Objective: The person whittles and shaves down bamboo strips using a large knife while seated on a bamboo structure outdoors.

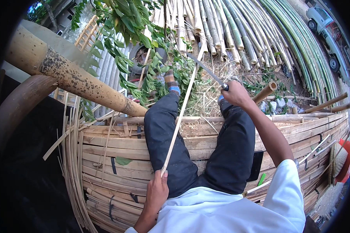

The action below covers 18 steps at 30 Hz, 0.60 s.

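1. Nearest the camera, the person's white shirt [221, 211] fills the lower edge, with both forearms coming up from it.
2. The left hand [157, 190] sits low and left of the lap, its fingers closed around the near end of a long thin bamboo strip [181, 112]; the thumb lies along the strip's top.
3. The person sits on a platform of flat bamboo slats [105, 163] lashed with dark ties, legs in dark trousers [206, 155] stretched out ahead. A loose bundle of thin split strips [72, 163] curves down the platform's left side.
4. The strip runs up and away from the left hand, between the legs, slanting slightly right toward the stacked poles.
5. The right hand [235, 93] is raised over the right knee, clenched on the handle of a long curved knife [206, 70]. The blade points up and left and meets the strip near its far end.
6. To the left, a thick speckled bamboo pole [70, 75] crosses diagonally, with leafy green branches [132, 42] beyond it.
7. Farthest off, many bamboo poles [260, 35], tan and green, lie fanned on the ground, and a pale vehicle [326, 31] stands at the upper right.
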Motion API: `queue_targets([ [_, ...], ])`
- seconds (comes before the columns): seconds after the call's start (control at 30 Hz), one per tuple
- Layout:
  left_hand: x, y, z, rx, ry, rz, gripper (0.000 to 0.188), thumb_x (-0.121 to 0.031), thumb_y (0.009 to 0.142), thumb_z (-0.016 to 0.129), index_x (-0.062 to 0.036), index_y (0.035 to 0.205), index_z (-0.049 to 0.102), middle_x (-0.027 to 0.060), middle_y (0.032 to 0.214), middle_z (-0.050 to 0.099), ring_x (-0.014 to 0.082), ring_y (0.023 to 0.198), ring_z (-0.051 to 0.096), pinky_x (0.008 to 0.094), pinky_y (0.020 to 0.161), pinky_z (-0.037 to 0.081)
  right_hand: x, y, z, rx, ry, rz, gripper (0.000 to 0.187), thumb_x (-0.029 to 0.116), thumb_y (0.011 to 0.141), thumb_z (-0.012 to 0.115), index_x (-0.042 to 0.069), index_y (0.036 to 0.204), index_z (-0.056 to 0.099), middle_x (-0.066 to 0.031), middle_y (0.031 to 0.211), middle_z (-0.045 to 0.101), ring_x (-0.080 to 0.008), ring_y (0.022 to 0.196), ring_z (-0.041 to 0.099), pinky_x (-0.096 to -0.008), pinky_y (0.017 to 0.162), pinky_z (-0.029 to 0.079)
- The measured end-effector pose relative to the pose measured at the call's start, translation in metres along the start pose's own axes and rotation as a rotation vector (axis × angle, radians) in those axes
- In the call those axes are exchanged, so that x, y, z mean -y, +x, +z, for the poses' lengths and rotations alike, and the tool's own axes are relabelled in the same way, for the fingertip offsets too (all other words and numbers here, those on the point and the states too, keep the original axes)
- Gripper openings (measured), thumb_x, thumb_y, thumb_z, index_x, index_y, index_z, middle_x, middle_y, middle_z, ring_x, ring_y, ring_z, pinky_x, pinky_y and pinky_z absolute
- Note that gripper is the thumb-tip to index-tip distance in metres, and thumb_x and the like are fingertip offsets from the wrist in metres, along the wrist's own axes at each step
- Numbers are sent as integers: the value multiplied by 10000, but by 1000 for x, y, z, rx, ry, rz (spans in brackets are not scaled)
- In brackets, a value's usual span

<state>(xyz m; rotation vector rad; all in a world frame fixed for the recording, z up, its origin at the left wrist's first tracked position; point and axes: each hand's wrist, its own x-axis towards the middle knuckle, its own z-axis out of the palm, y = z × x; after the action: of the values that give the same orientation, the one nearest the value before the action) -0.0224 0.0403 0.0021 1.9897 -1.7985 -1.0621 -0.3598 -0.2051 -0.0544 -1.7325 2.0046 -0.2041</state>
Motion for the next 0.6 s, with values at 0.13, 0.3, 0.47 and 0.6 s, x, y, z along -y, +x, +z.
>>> queue_targets([
  [0.13,4,11,0,-71,-103,-13,353,-321,1024,392,-3,1078,533,292,854,614,496,839,584,533,674,447,27,-29,-6,-74,97,-148,229,241,824,583,32,871,663,-216,731,652,-404,733,644,-478,714,505],
  [0.3,-16,47,3,-75,-232,19,380,-346,1024,395,3,1073,535,262,874,630,465,850,603,494,714,462,73,-105,27,94,285,-382,206,230,779,668,34,825,626,-190,628,609,-396,648,623,-481,633,490],
  [0.47,-31,59,0,-129,-202,108,380,-356,1015,419,14,1055,496,261,861,624,469,847,599,511,697,453,86,-142,56,132,244,-531,199,229,740,694,66,835,631,-176,607,609,-389,632,626,-481,609,497],
  [0.6,-36,59,3,-186,-138,153,395,-369,1008,423,10,1104,487,276,893,621,491,859,591,532,705,453,87,-144,54,132,213,-562,214,262,732,692,78,823,633,-170,587,601,-383,617,626,-484,590,499],
])
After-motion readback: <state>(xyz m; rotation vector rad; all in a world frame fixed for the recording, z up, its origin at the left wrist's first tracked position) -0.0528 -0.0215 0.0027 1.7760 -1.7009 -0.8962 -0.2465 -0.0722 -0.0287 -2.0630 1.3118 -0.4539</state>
